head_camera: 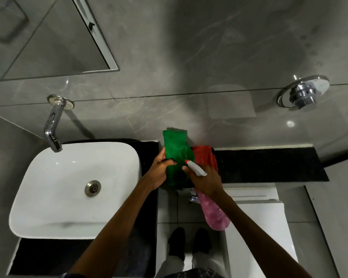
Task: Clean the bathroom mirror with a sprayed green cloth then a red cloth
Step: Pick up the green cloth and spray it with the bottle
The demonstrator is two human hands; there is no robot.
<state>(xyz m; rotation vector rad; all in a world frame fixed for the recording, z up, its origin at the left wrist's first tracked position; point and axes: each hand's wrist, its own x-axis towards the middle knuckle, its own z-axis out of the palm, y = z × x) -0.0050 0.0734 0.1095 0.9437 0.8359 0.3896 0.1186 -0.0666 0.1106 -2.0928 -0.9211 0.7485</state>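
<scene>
My left hand (161, 169) grips a green cloth (176, 149) and holds it upright in front of the wall. My right hand (205, 180) is closed around a pink spray bottle (213, 213), whose white and red nozzle (195, 167) points at the green cloth from close by. A red cloth (206, 157) lies on the black ledge (269, 165) just behind my right hand. The mirror (48, 37) hangs on the grey wall at the upper left.
A white basin (54, 189) with a chrome tap (53, 125) sits to the left on a black counter. A chrome flush button (302, 91) is on the wall at right. A white toilet (257, 223) stands below the ledge. My feet stand on the tiled floor.
</scene>
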